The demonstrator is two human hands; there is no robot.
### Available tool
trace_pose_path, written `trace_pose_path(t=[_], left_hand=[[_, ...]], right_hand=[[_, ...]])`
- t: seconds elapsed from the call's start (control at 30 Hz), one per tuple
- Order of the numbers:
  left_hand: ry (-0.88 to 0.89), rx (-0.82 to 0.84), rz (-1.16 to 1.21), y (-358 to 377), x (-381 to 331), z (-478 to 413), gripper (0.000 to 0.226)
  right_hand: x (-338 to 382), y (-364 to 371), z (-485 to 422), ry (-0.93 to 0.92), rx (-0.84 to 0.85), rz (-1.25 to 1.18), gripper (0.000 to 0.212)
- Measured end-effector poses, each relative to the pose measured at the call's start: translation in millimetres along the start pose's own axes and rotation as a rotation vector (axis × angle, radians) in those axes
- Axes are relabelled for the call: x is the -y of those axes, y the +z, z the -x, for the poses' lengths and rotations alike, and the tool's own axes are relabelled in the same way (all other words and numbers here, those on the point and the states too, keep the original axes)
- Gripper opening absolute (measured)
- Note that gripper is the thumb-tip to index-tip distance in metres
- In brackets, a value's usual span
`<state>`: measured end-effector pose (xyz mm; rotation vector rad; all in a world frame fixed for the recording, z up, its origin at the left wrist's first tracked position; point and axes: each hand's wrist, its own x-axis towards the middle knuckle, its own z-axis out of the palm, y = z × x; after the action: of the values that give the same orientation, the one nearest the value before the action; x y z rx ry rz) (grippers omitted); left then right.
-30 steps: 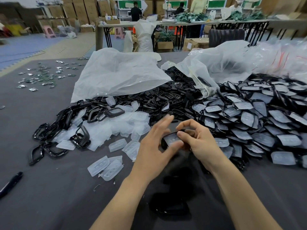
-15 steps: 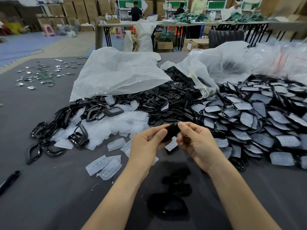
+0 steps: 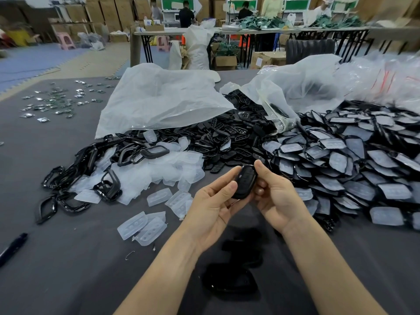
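Standing nearly upright above the tabletop [image 3: 56, 258], the black key-fob shell [image 3: 246, 181] runs its long axis top-to-bottom, leaning slightly right, button face toward the camera; left hand [image 3: 213, 203] and right hand [image 3: 276, 197] both pinch it.

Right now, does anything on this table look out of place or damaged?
A thin bent wire lies alone on the grey cloth, unlike the parts in the heaps. A black pen lies near the left edge. Nothing looks broken.

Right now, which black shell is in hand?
The black shell held between left hand and right hand; the rest lie on the table.
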<state>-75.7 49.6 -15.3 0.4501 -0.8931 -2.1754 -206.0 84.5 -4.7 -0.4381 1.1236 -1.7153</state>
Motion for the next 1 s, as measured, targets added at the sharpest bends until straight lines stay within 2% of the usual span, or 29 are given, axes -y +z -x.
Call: trace_pose_path(t=[0.27,0.37,0.53,0.7,0.77,0.87,1.0], left_hand=[[-0.033,0.022,-0.011,-0.3,0.1,1.0,0.046],[-0.011,-0.002,0.008,0.9,1.3,-0.1,0.044],[0.019,-0.085,0.039,-1.1,1.7,-3.1,0.038],[0.042,-0.179,0.004,-4.5,-1.7,-3.9,0.031],[0.070,-0.225,-0.033,-6.2,-2.8,-4.6,0.024],[0.174,-0.236,-0.149,-8.1,-4.5,-4.3,0.020],[0.370,-0.226,-0.458,-7.5,-7.4,-1.7,0.020]], right_hand=[[-3.1,-2.7,-4.3,-0.021,-0.073,-0.052,0.031],[-4.1,-1.9,-5.0,-0.050,-0.058,-0.106,0.026],[-3.9,-0.8,-3.6,-0.087,-0.007,-0.143,0.030],[-4.9,-0.2,-2.0,-0.062,0.078,-0.158,0.027],[-5.0,-0.2,-1.7,-0.058,0.107,-0.119,0.022],[-3.5,0.9,0.7,-0.041,0.132,-0.049,0.027],[4.4,1.4,4.6,-0.004,0.111,-0.018,0.023]])
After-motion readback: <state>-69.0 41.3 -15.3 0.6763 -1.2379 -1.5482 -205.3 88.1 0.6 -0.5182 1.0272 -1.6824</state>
